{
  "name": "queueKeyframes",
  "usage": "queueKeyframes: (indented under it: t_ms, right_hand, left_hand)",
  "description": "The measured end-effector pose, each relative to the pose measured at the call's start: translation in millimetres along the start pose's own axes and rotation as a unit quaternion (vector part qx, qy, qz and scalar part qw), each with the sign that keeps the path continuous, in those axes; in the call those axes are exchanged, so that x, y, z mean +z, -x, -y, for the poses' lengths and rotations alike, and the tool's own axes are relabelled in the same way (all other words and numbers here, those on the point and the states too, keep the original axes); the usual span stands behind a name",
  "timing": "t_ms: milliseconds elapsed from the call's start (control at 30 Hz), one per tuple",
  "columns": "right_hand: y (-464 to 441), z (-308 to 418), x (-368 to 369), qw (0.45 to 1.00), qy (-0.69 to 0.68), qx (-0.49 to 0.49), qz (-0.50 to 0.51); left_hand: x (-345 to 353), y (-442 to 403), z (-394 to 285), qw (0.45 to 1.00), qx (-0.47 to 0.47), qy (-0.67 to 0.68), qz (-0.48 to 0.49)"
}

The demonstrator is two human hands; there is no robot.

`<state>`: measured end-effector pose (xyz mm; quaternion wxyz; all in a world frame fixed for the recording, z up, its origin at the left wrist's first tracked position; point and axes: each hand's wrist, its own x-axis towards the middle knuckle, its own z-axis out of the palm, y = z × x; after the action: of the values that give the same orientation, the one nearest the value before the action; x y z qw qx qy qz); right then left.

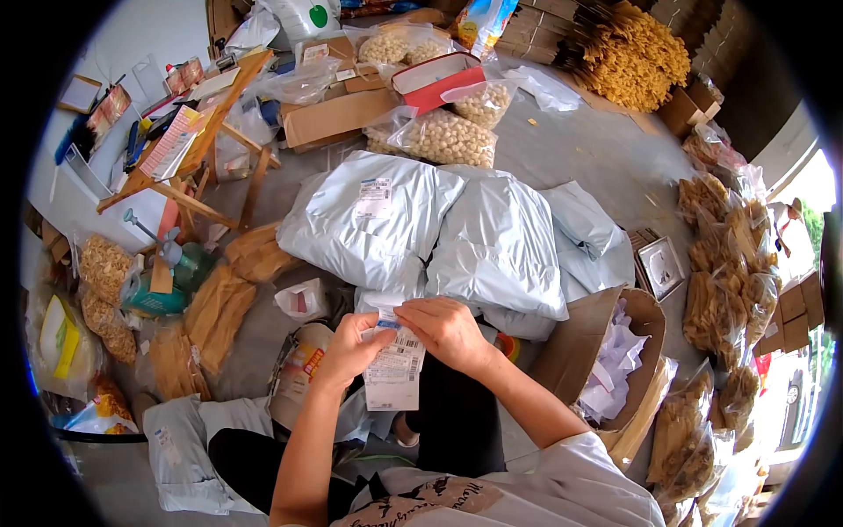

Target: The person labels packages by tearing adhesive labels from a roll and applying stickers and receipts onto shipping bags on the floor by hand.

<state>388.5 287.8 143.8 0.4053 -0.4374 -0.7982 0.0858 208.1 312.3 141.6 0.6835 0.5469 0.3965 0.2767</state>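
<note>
A long white printed label [393,378] hangs down in front of my knees. My left hand [353,345] pinches its left edge, thumb across the print. My right hand [446,330] has its fingers closed on the label's upper right part. Just beyond my hands lie two large grey-white plastic parcels, the left one [351,220] bearing a shipping label [375,198] on top, the right one [496,241] leaning against it. The fingers of my right hand partly cover the top of the label I hold.
An open carton [575,342] with crumpled white paper [612,360] stands right of my knees. Grey parcels [189,448] lie at lower left. Clear bags of pale round pieces [448,139] are beyond the big parcels. A wooden table [198,132] stands upper left; filled bags [724,263] line the right.
</note>
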Motion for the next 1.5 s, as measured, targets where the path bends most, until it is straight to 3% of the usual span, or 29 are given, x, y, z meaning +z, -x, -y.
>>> queueKeyframes:
  t_ms: [133, 233, 300, 400, 633, 767, 833, 900, 967, 1033, 1100, 1133, 1200, 1233, 1367, 1467, 1500]
  right_hand:
    - [4, 3, -2, 0.998, -0.006, 0.062, 0.001]
    - [-4, 15, -16, 1.000, -0.011, 0.023, -0.007]
    - [1, 11, -10, 0.999, -0.019, 0.029, 0.015]
    - [4, 7, -7, 0.986, -0.120, 0.104, 0.042]
    - [5, 13, -1, 0.995, -0.059, 0.082, 0.003]
    - [9, -10, -7, 0.893, -0.280, 0.352, 0.015]
    - [6, -35, -23, 0.770, -0.441, 0.461, -0.021]
    - [12, -79, -40, 0.733, -0.461, 0.497, -0.045]
    - [15, -118, -69, 0.726, -0.450, 0.511, -0.093]
    - [13, -159, -104, 0.749, -0.378, 0.504, -0.206]
    - [14, -201, -132, 0.848, -0.123, 0.406, -0.317]
    - [3, -195, -139, 0.849, -0.122, 0.406, -0.317]
    - [-14, -183, -155, 0.859, 0.209, 0.286, -0.371]
    - [-13, -190, -152, 0.859, 0.209, 0.285, -0.370]
    - [-4, -217, -122, 0.920, 0.340, -0.008, -0.196]
    - [46, -245, -76, 0.947, 0.320, -0.019, 0.015]
    - [54, -235, -60, 0.976, 0.207, 0.070, 0.016]
  left_hand:
    - [9, 6, 1, 0.999, 0.007, 0.042, 0.014]
    - [8, 5, 3, 0.999, -0.024, 0.013, -0.036]
    - [4, 2, 8, 0.999, -0.005, 0.038, -0.011]
    - [5, 4, 1, 0.999, -0.002, 0.051, 0.002]
    - [4, 8, -9, 0.999, -0.035, 0.006, 0.019]
    - [-2, 9, 3, 0.999, -0.035, -0.017, 0.032]
    - [-14, 13, 14, 0.997, -0.037, -0.015, 0.068]
    - [-29, 22, 19, 0.993, -0.043, -0.026, 0.103]
    - [-38, 36, 30, 0.982, -0.116, 0.060, 0.133]
    - [-46, 50, 55, 0.976, -0.116, 0.141, 0.122]
    - [-47, 58, 67, 0.963, -0.116, 0.219, 0.108]
    - [-46, 60, 69, 0.955, -0.119, 0.254, 0.096]
    - [-44, 63, 75, 0.946, -0.120, 0.289, 0.083]
    - [-43, 63, 79, 0.943, -0.121, 0.299, 0.080]
    - [-38, 63, 77, 0.945, -0.136, 0.292, 0.053]
    - [-34, 63, 74, 0.955, -0.163, 0.245, 0.024]
    - [-32, 65, 73, 0.955, -0.163, 0.245, 0.021]
